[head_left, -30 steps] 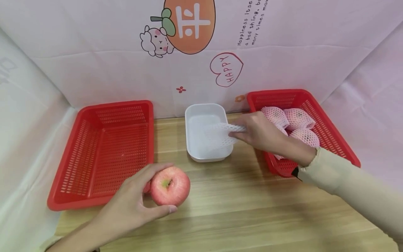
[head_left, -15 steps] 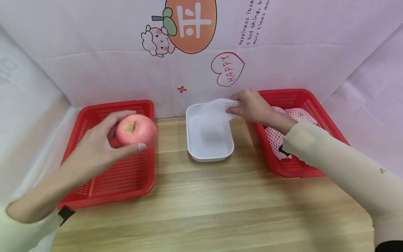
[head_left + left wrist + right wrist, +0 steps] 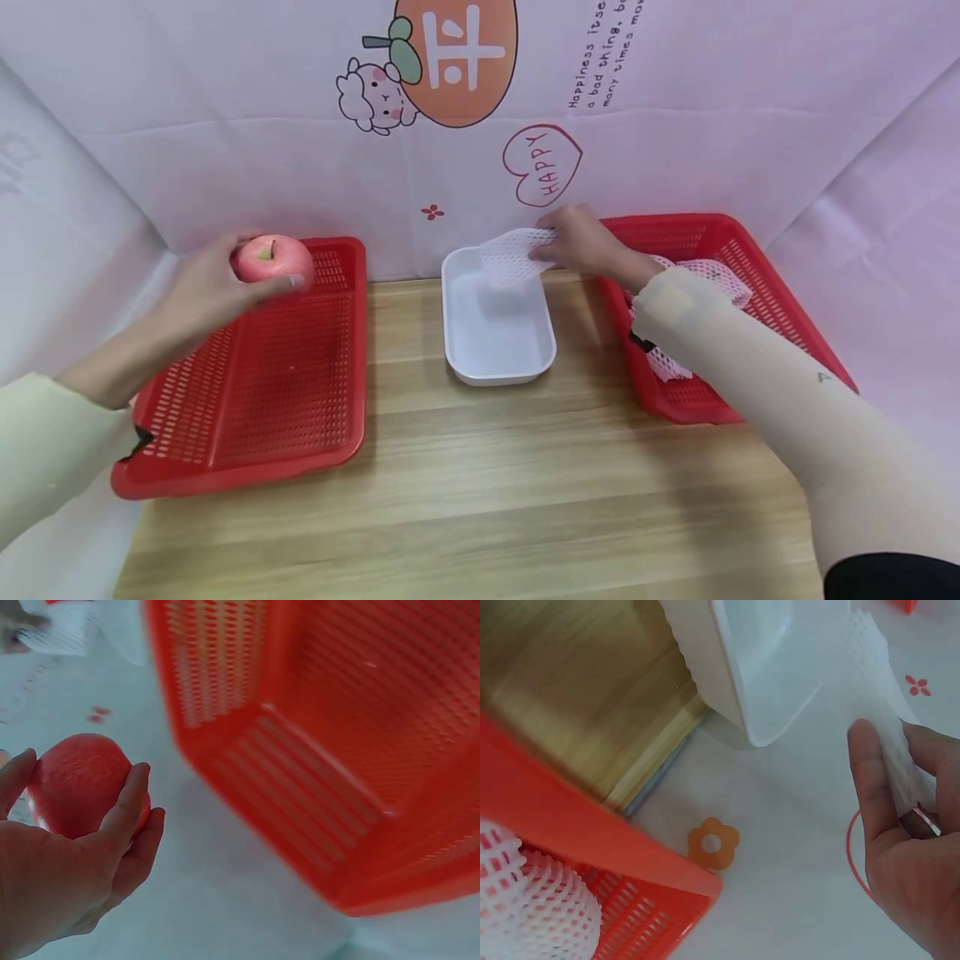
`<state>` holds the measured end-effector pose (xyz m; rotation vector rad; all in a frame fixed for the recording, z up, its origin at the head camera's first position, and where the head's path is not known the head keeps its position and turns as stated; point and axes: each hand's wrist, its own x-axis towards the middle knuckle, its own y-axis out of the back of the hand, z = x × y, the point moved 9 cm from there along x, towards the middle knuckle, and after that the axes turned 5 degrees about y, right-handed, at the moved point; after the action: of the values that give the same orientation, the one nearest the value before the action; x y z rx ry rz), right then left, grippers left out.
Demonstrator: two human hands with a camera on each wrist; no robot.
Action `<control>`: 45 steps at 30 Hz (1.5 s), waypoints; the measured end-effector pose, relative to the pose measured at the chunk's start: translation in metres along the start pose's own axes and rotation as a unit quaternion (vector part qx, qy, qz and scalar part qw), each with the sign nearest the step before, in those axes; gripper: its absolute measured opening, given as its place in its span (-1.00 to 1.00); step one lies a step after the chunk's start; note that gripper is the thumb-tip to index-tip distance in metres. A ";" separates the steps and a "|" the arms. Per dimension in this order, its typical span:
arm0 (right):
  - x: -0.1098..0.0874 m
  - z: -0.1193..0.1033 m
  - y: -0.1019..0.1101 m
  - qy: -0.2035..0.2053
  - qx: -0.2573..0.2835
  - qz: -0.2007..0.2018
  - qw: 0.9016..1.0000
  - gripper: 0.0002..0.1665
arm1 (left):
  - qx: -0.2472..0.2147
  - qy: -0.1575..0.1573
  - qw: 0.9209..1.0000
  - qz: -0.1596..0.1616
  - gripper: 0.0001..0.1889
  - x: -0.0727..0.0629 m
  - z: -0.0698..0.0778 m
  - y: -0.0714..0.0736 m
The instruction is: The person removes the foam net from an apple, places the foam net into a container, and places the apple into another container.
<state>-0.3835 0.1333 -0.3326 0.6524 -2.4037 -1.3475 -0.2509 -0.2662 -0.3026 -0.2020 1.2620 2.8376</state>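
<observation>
My left hand (image 3: 206,279) grips a bare red apple (image 3: 276,260) above the far part of the left red basket (image 3: 292,392). The left wrist view shows fingers and thumb curled round the apple (image 3: 82,784), with the basket wall beside it. My right hand (image 3: 581,240) pinches a white foam fruit net (image 3: 513,257) over the far end of a white plastic tray (image 3: 498,350). In the right wrist view the net (image 3: 889,712) hangs flattened between thumb and fingers.
A right red basket (image 3: 780,308) holds several apples in foam nets (image 3: 712,275), partly hidden by my right sleeve. All containers stand on a wooden table (image 3: 480,483). A printed white cloth (image 3: 247,167) rises behind them.
My left hand has carried the apple from over the table to the left and back, over the left basket. The right hand has moved back with the net.
</observation>
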 end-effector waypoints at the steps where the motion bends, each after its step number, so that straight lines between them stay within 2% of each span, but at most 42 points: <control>1: 0.002 0.002 -0.002 -0.006 0.004 -0.002 1.000 -0.45 | 0.006 0.009 1.000 -0.001 -0.20 0.005 -0.007 0.000; 5: 0.012 0.005 -0.012 -0.023 0.013 -0.012 1.000 -0.34 | 0.026 0.025 0.999 0.002 -0.26 0.020 -0.028 -0.002; 9: 0.018 0.004 -0.022 -0.046 0.006 -0.042 0.998 -0.31 | 0.037 0.026 0.999 0.003 -0.25 0.031 -0.039 -0.006; 14: 0.024 0.008 -0.036 -0.067 0.004 -0.075 0.995 -0.32 | 0.063 0.062 0.996 -0.027 -0.08 0.045 -0.059 -0.019; 19: 0.027 0.015 -0.048 -0.090 0.023 -0.079 0.993 -0.31 | 0.088 0.097 0.990 -0.053 0.08 0.053 -0.080 -0.033; 24: 0.030 0.017 -0.057 -0.105 0.047 -0.077 0.990 -0.34 | 0.106 0.125 0.985 -0.062 0.20 0.056 -0.094 -0.036; 29: 0.030 0.013 -0.063 -0.124 0.053 -0.080 0.988 -0.32 | 0.109 0.142 0.982 -0.065 0.25 0.059 -0.103 -0.033; 35: 0.034 0.010 -0.075 -0.140 0.035 -0.078 0.986 -0.31 | 0.110 0.159 0.977 -0.090 0.26 0.063 -0.109 -0.037; 40: 0.042 0.009 -0.087 -0.138 -0.011 -0.060 0.989 -0.38 | 0.101 0.176 0.973 -0.109 0.26 0.064 -0.114 -0.039; 45: 0.044 0.009 -0.095 -0.139 -0.057 -0.051 0.987 -0.49 | 0.090 0.178 0.972 -0.122 0.25 0.063 -0.115 -0.041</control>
<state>-0.4024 0.0733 -0.4171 0.5973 -2.5079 -1.7067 -0.2980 -0.3258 -0.4169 -0.8265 1.4278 2.5335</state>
